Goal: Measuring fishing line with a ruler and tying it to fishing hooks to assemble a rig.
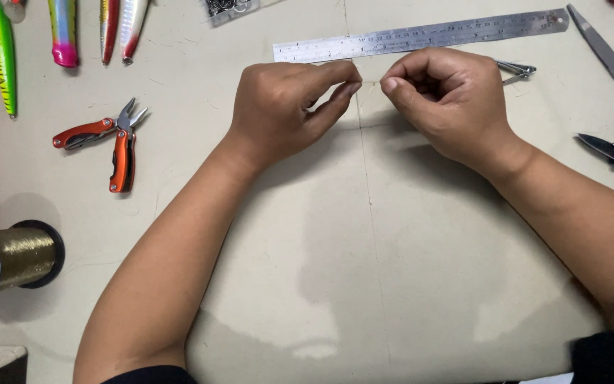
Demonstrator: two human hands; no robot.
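You pinch a thin line (369, 82) between both hands just below the ruler (421, 34), upper middle of the frame. Your left hand (289, 107) and right hand (449, 99) each clench thumb and forefinger on it; a short stretch spans the gap. Any knot looks unfinished, too small to tell. The pliers (111, 142) and spool (15, 256) lie untouched at left.

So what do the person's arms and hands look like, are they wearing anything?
Both hands are bare: the left hand and right hand have no gloves, rings or watch that show. The forearms are bare too. Dark sleeves, pushed up near the elbows, peek in at the bottom edge: the left sleeve and the right sleeve. The fingernails look short and plain.
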